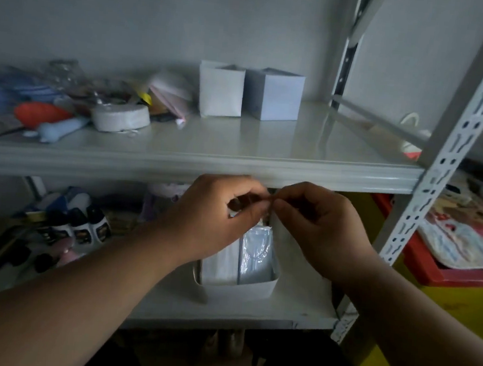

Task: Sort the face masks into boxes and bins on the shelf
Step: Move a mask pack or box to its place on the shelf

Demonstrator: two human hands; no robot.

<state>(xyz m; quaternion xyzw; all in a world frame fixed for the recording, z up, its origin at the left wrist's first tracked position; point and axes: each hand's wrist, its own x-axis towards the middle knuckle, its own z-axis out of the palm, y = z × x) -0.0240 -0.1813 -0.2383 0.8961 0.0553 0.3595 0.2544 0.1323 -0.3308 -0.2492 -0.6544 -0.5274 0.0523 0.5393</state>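
Note:
A white paper box [237, 287] stands on the lower shelf [252, 309] with face masks in clear wrappers [256, 252] upright inside it. My left hand [214, 218] and my right hand [318, 221] meet just above the box, under the upper shelf's front edge. Both pinch with thumb and forefinger at the top of the masks' wrapping; what exactly is pinched is too small and dark to tell. On the upper shelf [267, 144] stand two open paper boxes, a white box [220, 93] and a pale blue box [272, 95].
The upper shelf's left side is cluttered: a tape roll [120, 116], an orange object [40, 114], a pale blue tool [61, 130]. Small bottles [84, 224] fill the lower shelf's left. A perforated shelf post [454, 143] rises at right, beside a red bin [442, 273].

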